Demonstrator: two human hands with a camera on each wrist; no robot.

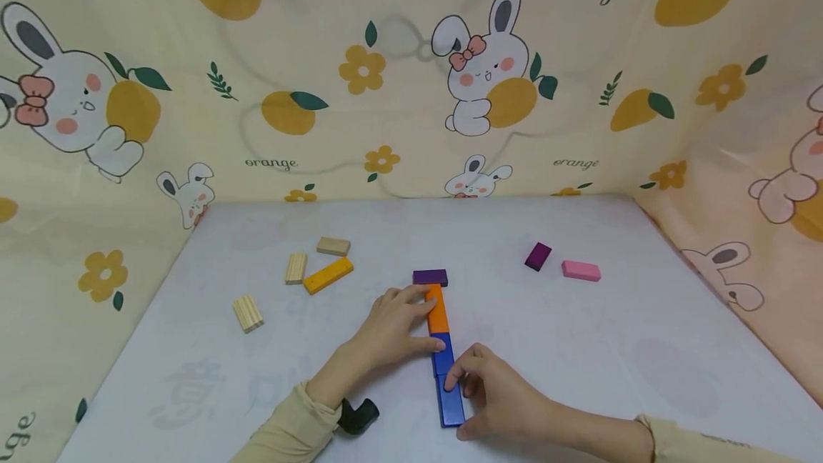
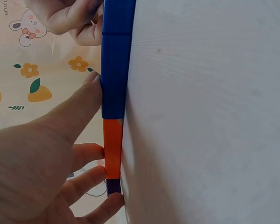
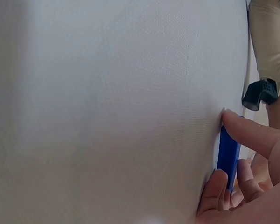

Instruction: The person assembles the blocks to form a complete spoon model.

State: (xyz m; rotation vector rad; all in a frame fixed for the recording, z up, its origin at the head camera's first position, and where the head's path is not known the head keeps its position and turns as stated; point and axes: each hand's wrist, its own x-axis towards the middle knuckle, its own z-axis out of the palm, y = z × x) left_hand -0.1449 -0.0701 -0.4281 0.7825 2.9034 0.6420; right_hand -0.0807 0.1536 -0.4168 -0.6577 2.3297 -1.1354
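A line of blocks runs toward the person: an orange block point(image 1: 439, 314), a far blue block point(image 1: 441, 364) and a near blue block point(image 1: 451, 409). Crosswise at its far end lies a purple block point(image 1: 429, 276). My left hand point(image 1: 388, 327) rests along the line's left side, fingers spread on the orange and purple blocks, thumb on the far blue one. My right hand point(image 1: 508, 399) holds the near blue block, thumb at its near end and index finger bent over it. In the right wrist view, fingers point(image 3: 214, 189) partly hide this blue block point(image 3: 228, 151).
On the left lie a yellow block point(image 1: 328, 276) and three plain wooden blocks point(image 1: 248, 314). Farther right are a dark purple block point(image 1: 538, 256) and a pink block point(image 1: 581, 271). A black device point(image 1: 358, 416) sits at the left wrist. Printed cloth point(image 1: 398, 113) hangs behind the white table point(image 1: 611, 363).
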